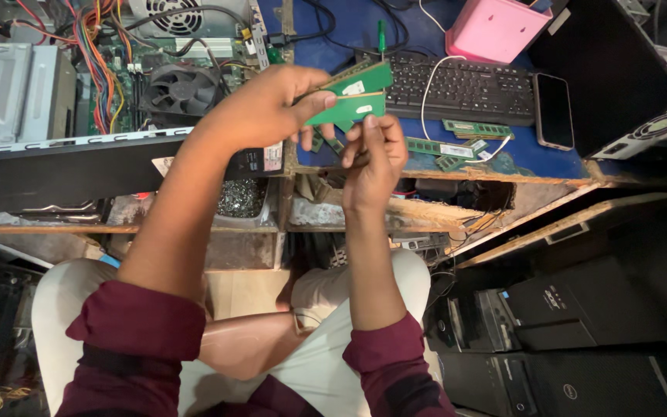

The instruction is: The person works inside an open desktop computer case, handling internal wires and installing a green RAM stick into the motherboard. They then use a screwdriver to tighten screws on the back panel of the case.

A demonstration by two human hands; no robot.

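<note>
Head view: your left hand (268,108) and right hand (376,154) pinch two green memory sticks (353,96), none seated; spare sticks (457,143) at 3 o'clock, open computer case (102,69) at 9.

Upper left we see an open computer case (55,85) with a black fan (181,87) and coloured wires (94,46) | upper middle a black keyboard (461,86) on the blue tabletop (550,158) | pink box (496,29) above it | black phone (553,110) just right of keyboard | lower right black computer towers (565,363) on the floor
</note>
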